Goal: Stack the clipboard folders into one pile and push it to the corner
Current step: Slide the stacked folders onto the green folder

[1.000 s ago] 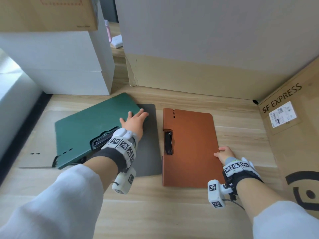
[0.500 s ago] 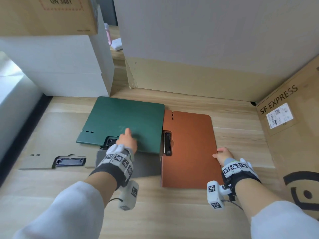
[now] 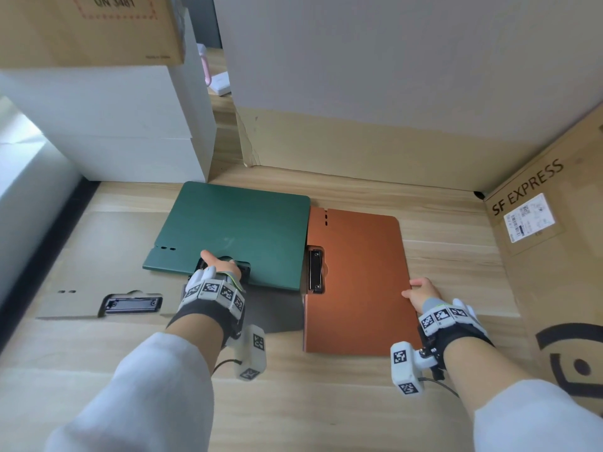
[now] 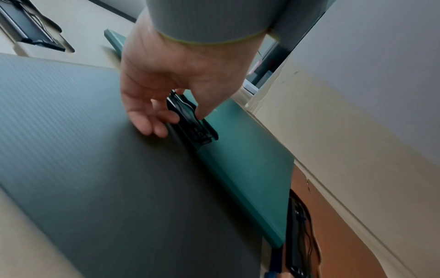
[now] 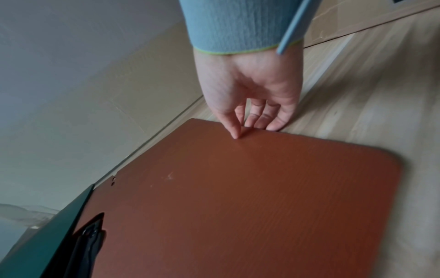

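Note:
A green clipboard folder (image 3: 235,233) lies partly over a dark grey folder (image 3: 277,313); its right edge meets a brown folder (image 3: 359,288). My left hand (image 3: 219,264) pinches the green folder at its black clip (image 4: 192,120), thumb on top and fingers against the grey folder (image 4: 119,178). At the brown folder's (image 5: 250,197) right edge, my right hand (image 3: 419,288) holds it with the thumb on top and the fingers (image 5: 264,122) curled at the edge. A beige folder (image 3: 81,265) with a black clip (image 3: 132,303) lies flat at the left.
White boxes (image 3: 130,125) stand at the back left, with a cardboard box above them. A tall cardboard panel (image 3: 391,93) closes the back. An SF Express box (image 3: 548,256) walls the right, forming a corner (image 3: 478,194). Bare wooden table (image 3: 326,402) lies near me.
The green folder has turned and slid right and away over the grey folder until it meets the brown one. My left hand drew back to its clip. The right hand stayed put.

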The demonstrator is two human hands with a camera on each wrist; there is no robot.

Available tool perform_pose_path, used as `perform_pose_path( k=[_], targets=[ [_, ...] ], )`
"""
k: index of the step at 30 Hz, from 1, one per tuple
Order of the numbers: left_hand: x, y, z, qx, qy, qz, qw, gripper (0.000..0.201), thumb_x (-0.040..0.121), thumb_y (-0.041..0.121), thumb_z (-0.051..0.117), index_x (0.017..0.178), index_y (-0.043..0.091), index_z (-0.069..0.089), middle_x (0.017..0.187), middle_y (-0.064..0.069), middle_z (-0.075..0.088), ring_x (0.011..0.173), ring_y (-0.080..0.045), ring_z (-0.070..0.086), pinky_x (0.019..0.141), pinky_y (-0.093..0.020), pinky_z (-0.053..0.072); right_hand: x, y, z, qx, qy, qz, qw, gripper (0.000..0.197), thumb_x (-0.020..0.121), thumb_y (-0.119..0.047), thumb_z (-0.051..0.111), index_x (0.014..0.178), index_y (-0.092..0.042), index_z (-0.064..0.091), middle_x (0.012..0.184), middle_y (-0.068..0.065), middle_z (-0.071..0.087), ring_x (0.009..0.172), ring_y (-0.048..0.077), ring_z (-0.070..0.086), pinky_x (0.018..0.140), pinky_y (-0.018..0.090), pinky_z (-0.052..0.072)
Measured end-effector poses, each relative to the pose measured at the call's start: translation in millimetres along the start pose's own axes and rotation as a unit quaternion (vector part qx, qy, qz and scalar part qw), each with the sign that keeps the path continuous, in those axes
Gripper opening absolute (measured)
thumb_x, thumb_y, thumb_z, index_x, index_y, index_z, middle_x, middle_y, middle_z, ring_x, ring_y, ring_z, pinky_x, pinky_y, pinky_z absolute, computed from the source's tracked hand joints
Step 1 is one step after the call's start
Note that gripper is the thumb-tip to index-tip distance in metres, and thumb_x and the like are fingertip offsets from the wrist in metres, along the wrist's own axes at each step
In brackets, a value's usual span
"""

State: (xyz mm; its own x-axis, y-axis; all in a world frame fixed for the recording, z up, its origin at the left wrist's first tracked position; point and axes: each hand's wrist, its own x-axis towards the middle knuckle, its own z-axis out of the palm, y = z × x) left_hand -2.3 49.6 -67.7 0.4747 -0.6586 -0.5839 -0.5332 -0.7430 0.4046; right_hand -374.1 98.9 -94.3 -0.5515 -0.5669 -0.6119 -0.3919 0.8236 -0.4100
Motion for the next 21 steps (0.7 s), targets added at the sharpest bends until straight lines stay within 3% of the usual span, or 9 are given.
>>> perform_pose_path(
  k=[4,8,12,15,18,21],
  targets=[
    [2.6,5.7,-4.3,0.130,-0.030,-0.002,0.991,0.045,0.097,0.019,0.039,0.139,0.011,0.025,0.134,-0.020,0.046,0.121,-0.038,0.051,0.102,-0.048,0.043,3.5,3.1,0.9,0.010,0.003,-0.005,1.000,0.044,0.086,0.001,0.056,0.129,-0.002,0.046,0.140,0.017,0.048,0.124,0.034,0.050,0.102,0.034,0.038],
    [5.1,11.6,-5.0,0.166,-0.047,0.010,0.985,0.034,0.098,0.028,0.036,0.128,0.013,0.034,0.120,-0.021,0.057,0.112,-0.038,0.057,0.098,-0.047,0.045,4.7,4.3,1.6,0.010,0.006,-0.010,1.000,0.044,0.085,0.000,0.058,0.128,-0.002,0.048,0.138,0.018,0.050,0.121,0.034,0.053,0.099,0.033,0.039],
    [6.5,11.9,-2.9,0.110,-0.047,0.008,0.993,0.037,0.099,0.034,0.034,0.129,0.011,0.032,0.119,-0.025,0.058,0.111,-0.040,0.058,0.097,-0.048,0.045,3.1,3.3,0.0,0.006,0.003,-0.009,1.000,0.043,0.086,-0.001,0.057,0.128,-0.002,0.048,0.136,0.018,0.051,0.120,0.034,0.053,0.098,0.033,0.040],
    [8.6,8.0,-1.4,0.038,-0.037,0.009,0.999,0.033,0.097,0.026,0.042,0.125,0.010,0.034,0.116,-0.022,0.059,0.104,-0.040,0.063,0.095,-0.050,0.049,3.4,2.4,-0.6,0.003,0.000,-0.008,1.000,0.043,0.086,-0.001,0.056,0.128,-0.003,0.048,0.135,0.019,0.052,0.119,0.035,0.054,0.097,0.034,0.041],
    [10.5,3.1,4.0,-0.113,-0.029,0.009,0.993,0.019,0.096,0.020,0.046,0.110,0.011,0.038,0.105,-0.023,0.057,0.086,-0.036,0.065,0.090,-0.052,0.054,2.6,1.4,-0.7,0.000,0.000,-0.003,1.000,0.043,0.087,-0.001,0.056,0.129,-0.003,0.047,0.137,0.018,0.051,0.121,0.034,0.052,0.098,0.033,0.040],
    [7.2,3.8,5.9,-0.217,-0.018,0.029,0.976,0.010,0.094,0.013,0.051,0.093,0.009,0.042,0.100,-0.019,0.053,0.090,-0.035,0.059,0.090,-0.053,0.053,1.5,0.9,-0.8,-0.006,0.001,-0.001,1.000,0.043,0.087,0.000,0.056,0.130,-0.002,0.046,0.136,0.018,0.051,0.122,0.033,0.051,0.098,0.033,0.039]
  ],
)
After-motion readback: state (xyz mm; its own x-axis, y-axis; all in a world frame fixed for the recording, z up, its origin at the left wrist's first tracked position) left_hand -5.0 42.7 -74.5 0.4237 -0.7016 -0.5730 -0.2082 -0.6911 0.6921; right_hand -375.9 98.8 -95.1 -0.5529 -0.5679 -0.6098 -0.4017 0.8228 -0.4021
